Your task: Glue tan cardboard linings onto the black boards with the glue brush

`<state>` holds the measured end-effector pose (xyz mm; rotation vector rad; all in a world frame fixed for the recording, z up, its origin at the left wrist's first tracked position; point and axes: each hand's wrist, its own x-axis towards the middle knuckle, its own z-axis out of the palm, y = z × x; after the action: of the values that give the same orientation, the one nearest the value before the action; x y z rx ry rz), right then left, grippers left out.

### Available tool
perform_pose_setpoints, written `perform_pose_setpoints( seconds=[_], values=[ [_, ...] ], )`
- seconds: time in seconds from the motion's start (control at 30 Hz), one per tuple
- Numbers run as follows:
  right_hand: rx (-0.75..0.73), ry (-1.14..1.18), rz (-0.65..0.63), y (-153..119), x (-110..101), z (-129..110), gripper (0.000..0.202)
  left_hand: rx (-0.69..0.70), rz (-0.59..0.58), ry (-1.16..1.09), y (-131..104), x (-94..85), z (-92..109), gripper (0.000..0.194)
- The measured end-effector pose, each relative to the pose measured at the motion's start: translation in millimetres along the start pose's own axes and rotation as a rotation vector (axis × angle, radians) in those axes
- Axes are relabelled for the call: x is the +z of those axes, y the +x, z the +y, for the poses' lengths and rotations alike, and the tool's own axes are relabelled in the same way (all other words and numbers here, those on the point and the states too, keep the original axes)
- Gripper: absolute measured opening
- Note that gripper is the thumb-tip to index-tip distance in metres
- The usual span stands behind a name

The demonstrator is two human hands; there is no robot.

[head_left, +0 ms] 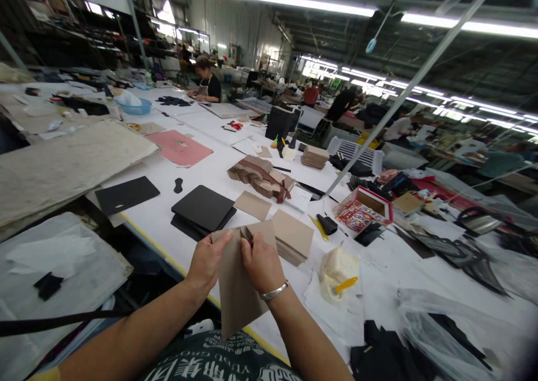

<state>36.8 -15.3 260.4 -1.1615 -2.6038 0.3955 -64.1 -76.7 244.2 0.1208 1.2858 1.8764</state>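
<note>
My left hand pinches the upper left edge of a taupe board panel, held upright close to my body. My right hand, a silver bangle at its wrist, grips the same panel at the top, fingers curled over the edge. A small dark slit or fold shows between the hands; I cannot tell what it is. Just beyond the panel, a stack of taupe boards lies to the right and a stack of black boards to the left. A single taupe board rests between them.
A glue tub with a yellow-handled brush stands at right, a red patterned box behind it. Tied taupe pieces lie further back. A slanted metal pole rises from the table. Several people work in the background.
</note>
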Motion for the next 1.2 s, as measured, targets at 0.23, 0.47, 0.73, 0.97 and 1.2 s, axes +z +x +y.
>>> perform_pose_setpoints(
  seconds=[0.23,0.47,0.73,0.97,1.2],
  values=[
    [-0.022,0.049,-0.003,0,3,3,0.026,0.017,0.01,0.003,-1,0.0,0,0.041],
    [-0.023,0.073,-0.015,-1,3,3,0.028,0.033,0.017,-0.009,0,-0.5,-1,0.04],
    [0.017,0.027,-0.035,2,2,-3,0.029,0.057,0.028,0.007,1,-2.7,-5,0.041],
    [0.059,0.08,0.033,1,12,-14,0.026,0.258,0.017,0.165,1,-5.1,-9,0.041],
    [0.002,0.276,0.08,4,21,-4,0.024,0.202,-0.024,0.086,6,-10.0,-10,0.04]
  ],
)
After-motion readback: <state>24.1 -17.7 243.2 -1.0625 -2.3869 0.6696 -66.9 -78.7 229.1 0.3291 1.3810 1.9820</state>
